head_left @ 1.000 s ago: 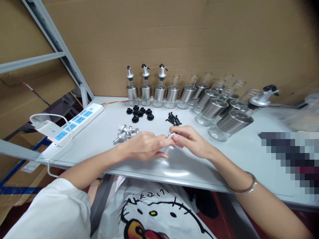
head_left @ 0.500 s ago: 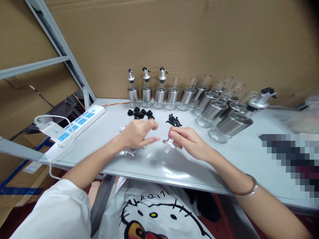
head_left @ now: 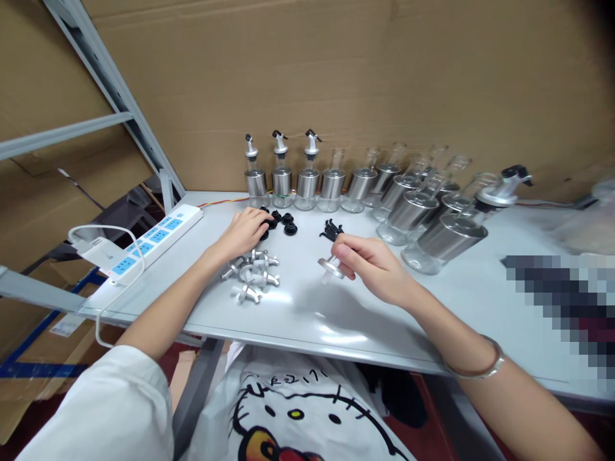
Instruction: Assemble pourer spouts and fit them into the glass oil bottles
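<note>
My right hand (head_left: 369, 267) is closed on a silver pourer spout (head_left: 332, 267), held above the table with its round flange and pale stem tilted down-left. My left hand (head_left: 241, 232) reaches over the pile of black rubber stoppers (head_left: 290, 228), fingers curved down among them; its fingertips are partly hidden and I see nothing lifted. Below that hand lies a heap of silver pourer spouts (head_left: 259, 276). Small black levers (head_left: 330, 229) lie bunched just behind my right hand.
Glass bottles with steel sleeves (head_left: 332, 186) stand along the back and right. Three at the left and one at the front right (head_left: 454, 237) carry pourers. A white power strip (head_left: 158, 238) lies along the left edge. Cardboard (head_left: 336, 70) rises behind the table (head_left: 298, 320).
My left hand has moved back and left from near the right hand to the black stoppers, uncovering the heap of spouts. My right hand still holds its spout, slightly shifted right.
</note>
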`<state>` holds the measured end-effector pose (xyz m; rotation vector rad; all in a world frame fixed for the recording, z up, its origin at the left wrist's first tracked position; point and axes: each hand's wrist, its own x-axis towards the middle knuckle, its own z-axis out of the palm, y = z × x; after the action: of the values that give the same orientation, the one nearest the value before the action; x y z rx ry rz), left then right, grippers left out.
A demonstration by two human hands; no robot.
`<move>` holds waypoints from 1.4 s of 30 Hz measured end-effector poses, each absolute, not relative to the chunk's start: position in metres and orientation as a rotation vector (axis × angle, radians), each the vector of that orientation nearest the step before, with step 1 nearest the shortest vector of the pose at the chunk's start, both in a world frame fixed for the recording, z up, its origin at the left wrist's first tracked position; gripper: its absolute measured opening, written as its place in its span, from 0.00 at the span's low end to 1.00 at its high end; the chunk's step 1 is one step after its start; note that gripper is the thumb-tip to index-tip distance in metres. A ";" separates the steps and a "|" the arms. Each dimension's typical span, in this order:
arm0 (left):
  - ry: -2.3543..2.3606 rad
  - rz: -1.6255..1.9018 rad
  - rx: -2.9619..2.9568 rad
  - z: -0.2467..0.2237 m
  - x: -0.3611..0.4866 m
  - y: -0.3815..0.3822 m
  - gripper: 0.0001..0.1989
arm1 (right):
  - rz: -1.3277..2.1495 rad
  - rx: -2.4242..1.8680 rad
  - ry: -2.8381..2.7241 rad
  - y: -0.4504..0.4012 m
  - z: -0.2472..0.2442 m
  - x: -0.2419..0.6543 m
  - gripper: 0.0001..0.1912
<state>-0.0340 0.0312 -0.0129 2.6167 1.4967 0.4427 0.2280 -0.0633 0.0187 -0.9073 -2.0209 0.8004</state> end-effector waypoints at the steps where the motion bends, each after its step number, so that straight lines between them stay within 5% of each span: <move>1: 1.485 0.429 2.618 -0.013 -0.033 0.030 0.16 | 0.798 -0.909 -2.022 -0.063 0.019 0.228 0.27; 10: 1.357 0.500 2.734 -0.018 -0.034 0.031 0.15 | 0.768 -0.882 -1.932 -0.063 0.018 0.228 0.26; 17: 0.951 1.032 3.034 -0.003 -0.019 0.009 0.10 | 0.786 -0.875 -1.730 -0.059 0.016 0.229 0.26; 31: 0.308 1.595 3.243 0.002 0.014 -0.043 0.03 | 1.501 -0.709 -1.554 -0.056 0.009 0.227 0.20; 42: 0.431 1.733 2.797 -0.008 0.014 -0.038 0.15 | 1.471 -0.719 -1.450 -0.056 0.010 0.225 0.18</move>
<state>0.0143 -0.0379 -0.0075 2.7975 0.4314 1.7330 0.2253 -0.0560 0.0100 -0.7187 -1.4499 1.4712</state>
